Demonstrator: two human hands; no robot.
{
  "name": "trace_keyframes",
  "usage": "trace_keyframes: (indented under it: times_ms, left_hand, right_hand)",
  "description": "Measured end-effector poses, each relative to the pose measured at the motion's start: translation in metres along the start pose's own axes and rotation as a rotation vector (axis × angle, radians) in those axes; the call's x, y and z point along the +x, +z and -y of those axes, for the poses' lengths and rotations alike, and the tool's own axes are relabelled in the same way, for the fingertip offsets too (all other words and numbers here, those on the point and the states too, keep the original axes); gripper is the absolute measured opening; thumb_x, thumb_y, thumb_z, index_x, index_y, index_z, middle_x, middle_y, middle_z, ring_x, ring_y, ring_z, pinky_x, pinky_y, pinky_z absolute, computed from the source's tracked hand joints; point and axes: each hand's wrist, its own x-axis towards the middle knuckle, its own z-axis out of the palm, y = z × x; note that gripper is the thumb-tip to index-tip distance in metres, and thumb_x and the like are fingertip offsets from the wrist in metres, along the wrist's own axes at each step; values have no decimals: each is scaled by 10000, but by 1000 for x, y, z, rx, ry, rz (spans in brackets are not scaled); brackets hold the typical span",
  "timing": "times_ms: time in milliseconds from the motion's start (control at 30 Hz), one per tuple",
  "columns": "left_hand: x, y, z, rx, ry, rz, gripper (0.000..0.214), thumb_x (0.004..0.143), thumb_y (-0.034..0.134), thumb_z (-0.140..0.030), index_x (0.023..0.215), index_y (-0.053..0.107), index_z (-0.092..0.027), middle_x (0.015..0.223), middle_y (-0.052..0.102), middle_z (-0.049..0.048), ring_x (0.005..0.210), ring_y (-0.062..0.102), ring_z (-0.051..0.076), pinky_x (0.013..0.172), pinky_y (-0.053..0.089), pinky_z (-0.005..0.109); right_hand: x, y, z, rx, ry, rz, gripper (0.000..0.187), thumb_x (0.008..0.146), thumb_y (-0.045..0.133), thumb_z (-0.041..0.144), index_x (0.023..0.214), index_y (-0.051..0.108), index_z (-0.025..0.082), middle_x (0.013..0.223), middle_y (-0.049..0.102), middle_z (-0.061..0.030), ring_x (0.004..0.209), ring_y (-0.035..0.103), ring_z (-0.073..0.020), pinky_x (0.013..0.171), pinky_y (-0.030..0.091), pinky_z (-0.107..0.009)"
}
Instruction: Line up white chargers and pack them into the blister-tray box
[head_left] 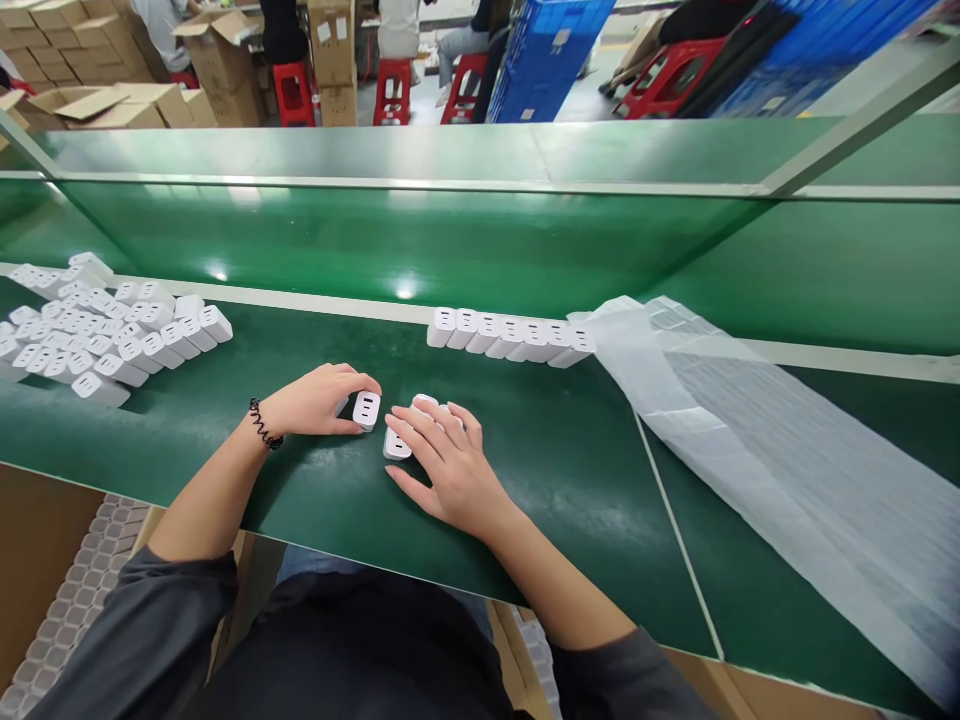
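Observation:
My left hand is closed on a white charger with dark port slots on its upper face, pinched between thumb and fingers. Just to its right, my right hand reaches over a small group of similar chargers. Its fingers are spread and partly cover them, so how firmly they touch is hidden. Beyond my hands, a neat row of chargers stands on the green work surface, slots facing up.
A loose cluster of many chargers lies at the left. Translucent white wrapping sheet stretches across the right side. Below the front edge, a carton at left holds trays of clear compartments. Behind are people on red stools and blue crates.

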Motion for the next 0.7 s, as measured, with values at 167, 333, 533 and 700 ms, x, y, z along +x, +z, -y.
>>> trace_keyframes:
  times_ms: [167, 333, 533, 700]
  left_hand:
    - [-4, 1, -6, 14, 38, 46, 428, 804, 741, -330, 1183, 567, -233, 1241, 660, 34, 1185, 563, 247, 1024, 349, 371]
    - [-8, 5, -7, 34, 90, 24, 441, 778, 763, -344, 1161, 569, -241, 1239, 662, 42, 1245, 529, 264, 1129, 218, 438]
    - [-9, 8, -14, 27, 77, 60, 466, 752, 777, -312, 1169, 579, -253, 1219, 674, 50, 1299, 493, 291, 1195, 93, 535]
    - [-9, 7, -15, 30, 68, 87, 481, 755, 779, -303, 1186, 575, -240, 1256, 657, 70, 1309, 487, 291, 1211, 88, 552]
  right_hand:
    - [0, 2, -3, 14, 39, 9, 466, 955, 597, 338, 1388, 516, 186, 1282, 694, -65, 1316, 525, -267, 1164, 247, -467]
    - [1, 5, -3, 17, 44, -12, 426, 961, 592, 297, 1370, 535, 193, 1232, 719, -54, 1299, 543, -258, 1162, 256, -454]
    - [0, 5, -4, 5, 40, -3, 472, 968, 592, 318, 1418, 502, 207, 1239, 718, -49, 1290, 548, -252, 1161, 265, -451]
    - [0, 7, -3, 17, 34, 1, 496, 968, 597, 312, 1436, 479, 199, 1243, 716, -53, 1290, 546, -255, 1162, 264, -456]
